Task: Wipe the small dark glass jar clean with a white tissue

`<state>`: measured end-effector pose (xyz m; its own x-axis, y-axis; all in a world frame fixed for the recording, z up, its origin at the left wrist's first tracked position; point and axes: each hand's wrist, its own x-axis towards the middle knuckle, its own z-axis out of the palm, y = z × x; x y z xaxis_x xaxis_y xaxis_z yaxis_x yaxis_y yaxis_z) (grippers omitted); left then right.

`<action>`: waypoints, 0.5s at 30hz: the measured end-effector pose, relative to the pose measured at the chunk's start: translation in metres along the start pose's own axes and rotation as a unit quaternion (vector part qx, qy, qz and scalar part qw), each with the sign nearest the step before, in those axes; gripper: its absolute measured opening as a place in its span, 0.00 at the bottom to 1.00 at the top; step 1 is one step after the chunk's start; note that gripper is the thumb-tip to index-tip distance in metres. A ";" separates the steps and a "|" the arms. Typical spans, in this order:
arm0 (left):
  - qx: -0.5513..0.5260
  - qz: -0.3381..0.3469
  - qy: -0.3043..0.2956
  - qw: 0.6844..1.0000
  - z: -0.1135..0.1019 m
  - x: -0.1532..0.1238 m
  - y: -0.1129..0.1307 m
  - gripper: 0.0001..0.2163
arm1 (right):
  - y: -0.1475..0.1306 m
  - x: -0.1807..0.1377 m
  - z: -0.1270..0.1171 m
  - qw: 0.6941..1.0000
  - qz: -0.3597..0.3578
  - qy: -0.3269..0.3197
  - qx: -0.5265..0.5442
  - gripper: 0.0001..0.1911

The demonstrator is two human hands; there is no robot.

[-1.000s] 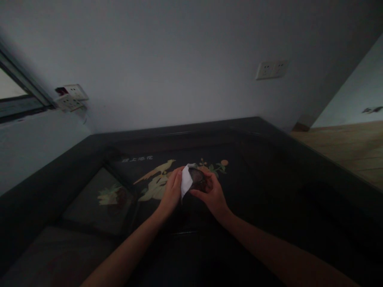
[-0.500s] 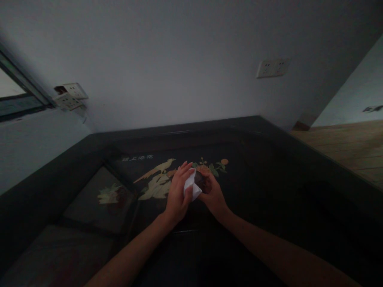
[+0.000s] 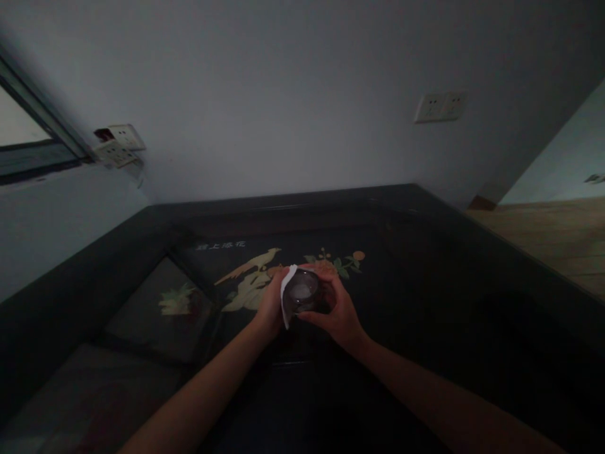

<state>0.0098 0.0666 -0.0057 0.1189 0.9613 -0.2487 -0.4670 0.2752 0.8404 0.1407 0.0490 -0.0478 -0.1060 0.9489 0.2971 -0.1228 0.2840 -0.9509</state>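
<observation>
A small dark glass cup (image 3: 305,293) is held above a black table (image 3: 425,265). My right hand (image 3: 338,312) is wrapped round its right side, with the mouth turned toward me. My left hand (image 3: 271,304) is closed on a white tissue (image 3: 285,296), pressed against the cup's left side and rim. A pale patch of tissue shows inside the cup. Both forearms reach in from the bottom of the view.
The table top carries a painted bird and flowers (image 3: 265,277) with white characters (image 3: 220,245). Wall sockets sit at the upper right (image 3: 439,106) and at the left (image 3: 116,145) by a window. A wooden floor (image 3: 558,233) lies to the right.
My left hand has drawn back from over the cup to its left side. The cup has turned so its open mouth faces me, with tissue showing inside.
</observation>
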 end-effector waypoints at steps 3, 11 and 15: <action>-0.005 -0.050 -0.041 0.998 -0.001 0.003 0.006 0.16 | 0.001 -0.001 0.001 0.999 -0.009 -0.034 0.000 0.37; 0.120 0.158 0.108 0.974 0.003 -0.011 -0.015 0.20 | 0.009 0.003 0.000 0.999 0.036 0.014 0.021 0.34; 0.205 0.276 0.096 0.934 0.006 -0.022 -0.024 0.19 | 0.007 0.004 0.000 0.999 0.030 0.032 0.029 0.34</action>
<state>0.0239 0.0386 -0.0171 -0.2175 0.9489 0.2286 -0.0307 -0.2408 0.9701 0.1399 0.0551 -0.0536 -0.0514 0.9715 0.2314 -0.1759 0.2193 -0.9597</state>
